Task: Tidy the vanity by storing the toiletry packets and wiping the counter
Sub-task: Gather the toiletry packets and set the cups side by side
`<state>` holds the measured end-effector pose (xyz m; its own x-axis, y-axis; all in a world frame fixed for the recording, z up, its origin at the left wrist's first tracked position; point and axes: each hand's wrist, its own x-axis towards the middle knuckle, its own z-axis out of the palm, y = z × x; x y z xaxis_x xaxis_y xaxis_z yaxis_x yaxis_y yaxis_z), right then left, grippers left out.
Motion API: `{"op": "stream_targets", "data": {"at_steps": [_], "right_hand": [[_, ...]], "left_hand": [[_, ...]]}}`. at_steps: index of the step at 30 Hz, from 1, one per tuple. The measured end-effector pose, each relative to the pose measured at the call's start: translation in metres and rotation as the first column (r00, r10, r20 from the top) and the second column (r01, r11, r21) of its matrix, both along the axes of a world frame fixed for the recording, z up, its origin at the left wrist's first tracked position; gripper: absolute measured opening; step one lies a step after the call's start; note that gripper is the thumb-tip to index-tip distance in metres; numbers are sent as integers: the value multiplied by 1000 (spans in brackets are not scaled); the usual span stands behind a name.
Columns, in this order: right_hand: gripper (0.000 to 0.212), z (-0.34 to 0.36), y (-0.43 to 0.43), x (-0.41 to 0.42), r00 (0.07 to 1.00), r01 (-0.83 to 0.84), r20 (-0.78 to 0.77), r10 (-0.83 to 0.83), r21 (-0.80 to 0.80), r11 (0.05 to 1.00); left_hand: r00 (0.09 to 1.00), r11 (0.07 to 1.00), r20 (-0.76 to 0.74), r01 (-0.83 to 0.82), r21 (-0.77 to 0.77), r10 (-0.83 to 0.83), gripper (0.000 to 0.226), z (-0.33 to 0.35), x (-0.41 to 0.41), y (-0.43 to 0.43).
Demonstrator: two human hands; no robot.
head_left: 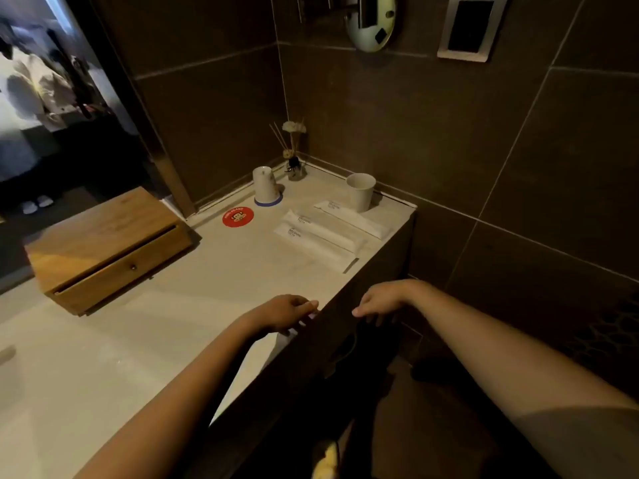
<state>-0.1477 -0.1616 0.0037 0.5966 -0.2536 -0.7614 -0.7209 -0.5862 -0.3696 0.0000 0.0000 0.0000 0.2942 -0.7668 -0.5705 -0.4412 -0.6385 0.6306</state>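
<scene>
Landmark: wooden drawer box point(103, 245), far left on counter point(145, 323), drawer shut. Right of box: red round sticker point(238, 217), inverted cup point(265, 185) on blue coaster, diffuser point(294, 157) in corner. Further right: three toiletry packets point(321, 233) flat near counter's right edge, upright paper cup point(361, 192) behind them. Left hand point(287, 311) at front edge, fingers loosely curled, empty; packets well beyond fingertips. Right hand point(380, 300) off edge, fingers apart, empty.
</scene>
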Motion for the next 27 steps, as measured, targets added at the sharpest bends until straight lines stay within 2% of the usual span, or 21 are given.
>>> {"op": "stream_targets", "data": {"at_steps": [2, 4, 7, 10, 13, 16, 19, 21, 27], "right_hand": [[45, 6, -14, 16, 996, 28, 92, -21, -84, 996], [43, 14, -28, 35, 983, 96, 166, -75, -125, 987], [33, 15, -48, 63, 955, 191, 261, -143, -169, 967], [23, 7, -62, 88, 905, 312, 364, -222, -212, 926], [30, -9, -73, 110, 892, 357, 393, -225, -304, 883], [56, -27, -78, 125, 923, 324, 340, -183, -425, 845], [79, -46, -78, 135, 954, 255, 270, -134, -484, 837], [86, -54, -73, 139, 964, 224, 244, -104, -538, 813], [61, -65, -61, 141, 921, 272, 389, 13, -666, 695]], "left_hand": [[998, 999, -22, -51, -18, 50, 43, 3, 18, -13], [996, 994, 16, -90, -54, 91, 44, 6, 37, -26], [966, 993, 246, -46, -113, 73, 44, -1, 60, -47], [929, 973, 340, -70, -222, 145, 44, -16, 79, -61], [864, 955, 484, 9, -296, 141, 44, -40, 94, -68], [753, 956, 653, 130, -263, 77, 44, -61, 99, -72], [719, 975, 694, 121, -185, 42, 59, -78, 98, -73], [717, 981, 696, 101, -165, 43, 63, -85, 96, -73], [713, 976, 697, 89, -197, 76, 63, -93, 96, -74]]}}
